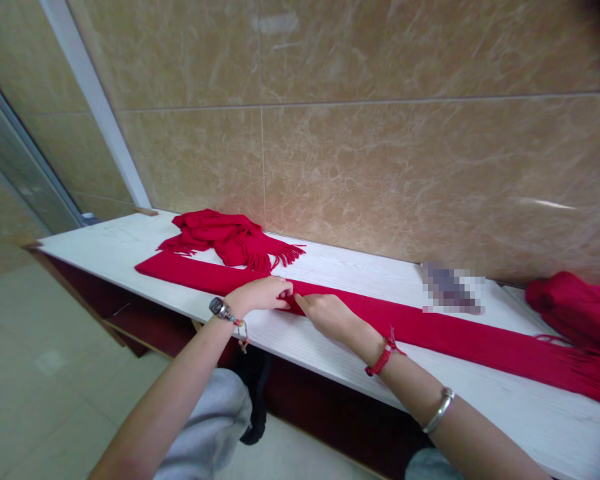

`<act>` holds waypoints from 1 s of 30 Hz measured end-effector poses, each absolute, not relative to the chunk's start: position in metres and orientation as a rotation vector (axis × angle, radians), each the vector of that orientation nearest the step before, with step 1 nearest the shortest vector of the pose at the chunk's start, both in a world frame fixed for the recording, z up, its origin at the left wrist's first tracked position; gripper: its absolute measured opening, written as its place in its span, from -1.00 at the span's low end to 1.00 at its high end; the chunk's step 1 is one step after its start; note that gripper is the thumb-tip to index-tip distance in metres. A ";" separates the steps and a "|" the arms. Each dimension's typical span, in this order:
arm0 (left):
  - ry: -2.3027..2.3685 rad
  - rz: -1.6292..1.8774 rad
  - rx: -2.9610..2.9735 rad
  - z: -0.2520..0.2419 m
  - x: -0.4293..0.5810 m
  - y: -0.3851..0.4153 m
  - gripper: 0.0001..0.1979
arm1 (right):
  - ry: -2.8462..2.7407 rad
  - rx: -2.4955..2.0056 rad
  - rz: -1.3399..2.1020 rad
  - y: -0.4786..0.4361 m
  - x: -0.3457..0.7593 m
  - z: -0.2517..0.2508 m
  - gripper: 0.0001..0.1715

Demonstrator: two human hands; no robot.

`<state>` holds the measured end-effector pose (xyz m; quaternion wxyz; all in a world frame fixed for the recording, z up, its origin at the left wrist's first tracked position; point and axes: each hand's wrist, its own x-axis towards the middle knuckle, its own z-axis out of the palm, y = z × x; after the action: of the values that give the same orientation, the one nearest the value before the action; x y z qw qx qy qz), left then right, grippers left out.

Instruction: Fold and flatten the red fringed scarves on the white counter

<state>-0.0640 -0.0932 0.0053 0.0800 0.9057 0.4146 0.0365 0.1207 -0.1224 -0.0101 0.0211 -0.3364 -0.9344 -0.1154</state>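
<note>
A long red scarf (420,325), folded into a narrow strip, lies along the white counter, its fringe at the far right. Near its middle my two hands almost meet at the front edge. My left hand (264,294) has its fingers curled and pinched on the scarf cloth. Close beside it, my right hand (330,315) is closed too, thumb and fingers pressed together on the same cloth; its fingertips are partly hidden. Behind the strip's left part, a second red scarf (220,233) sits in a loose crumpled heap, fringe facing right.
Another red cloth bundle (575,307) lies at the right end of the white counter (105,243). A phone-like flat object (450,288), blurred out, rests near the tiled wall (360,167). Dark shelves (145,320) open under the counter's front edge.
</note>
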 end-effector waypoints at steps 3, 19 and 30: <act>1.233 0.091 2.702 0.006 -0.066 -0.093 -0.94 | -2.869 -1.060 -0.374 -0.121 0.121 -0.010 -0.69; 1.195 0.040 2.724 0.020 -0.067 -0.102 -0.80 | -2.835 -0.903 -0.421 -0.120 0.133 -0.016 -0.75; 1.473 0.189 2.650 -0.005 -0.061 -0.098 -0.58 | -2.780 -0.957 -0.153 -0.126 0.135 -0.034 -0.40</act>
<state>-0.0614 -0.0983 -0.0045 0.0522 0.8712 0.4842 0.0621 0.1348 -0.1260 -0.0338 0.0984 -0.3235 -0.9397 -0.0517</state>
